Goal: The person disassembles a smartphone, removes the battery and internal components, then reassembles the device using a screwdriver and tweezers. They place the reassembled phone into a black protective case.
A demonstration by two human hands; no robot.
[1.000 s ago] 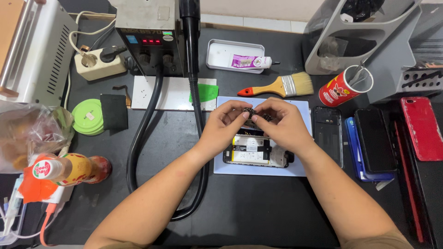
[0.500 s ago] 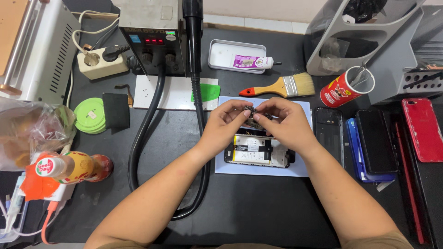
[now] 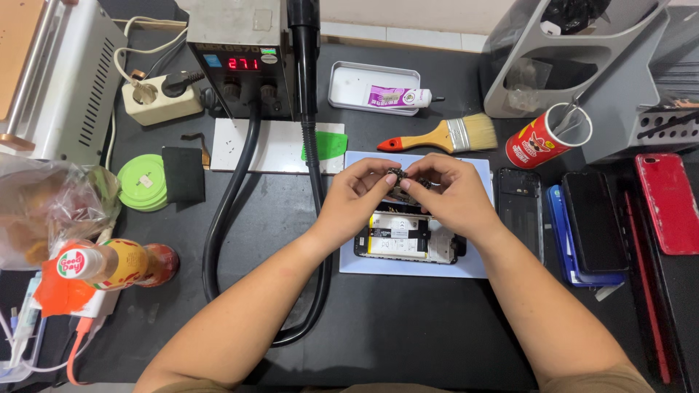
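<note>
Two hands pinch a small dark part above an opened phone on a black workbench.

Largest first: the black table carries a hot-air station at 11 o'clock, its thick black hose looping down past the centre. At 3 o'clock lie a red phone and a dark phone. Mid-table, a pale blue mat holds the opened phone. The left hand and right hand meet just above it, at its 12 o'clock, fingers curled nearly closed, thumb and forefinger tips of each gripping the small dark part between them. A paintbrush lies near, at 12 o'clock from the hands.
</note>
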